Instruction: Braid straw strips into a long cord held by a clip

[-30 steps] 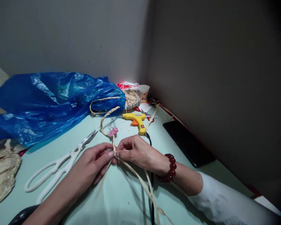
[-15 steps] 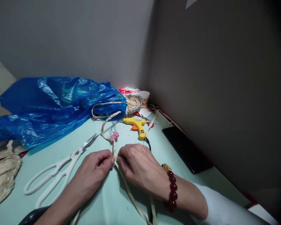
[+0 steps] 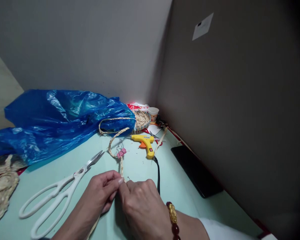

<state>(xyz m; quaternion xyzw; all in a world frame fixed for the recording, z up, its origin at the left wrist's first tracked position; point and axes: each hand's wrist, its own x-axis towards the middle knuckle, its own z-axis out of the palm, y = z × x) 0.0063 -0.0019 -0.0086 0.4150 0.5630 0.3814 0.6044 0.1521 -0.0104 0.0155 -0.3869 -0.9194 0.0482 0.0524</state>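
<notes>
On my camera, the right hand [image 3: 141,208] had moved lower, covering the strands on its side, so I could tell neither their crossing nor its grip. The left hand [image 3: 101,191] pinched the braid [image 3: 122,165] over the desk [image 3: 182,200], near the pink clip [image 3: 121,153].

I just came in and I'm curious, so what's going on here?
A person is handling a pale braid. The left hand pinches it near its close end, and the right hand is right beside that spot, though its fingertips are hidden. A pink clip sits on the braid just beyond the hands. White scissors and a yellow glue gun lie on the table, not in either hand.
</notes>
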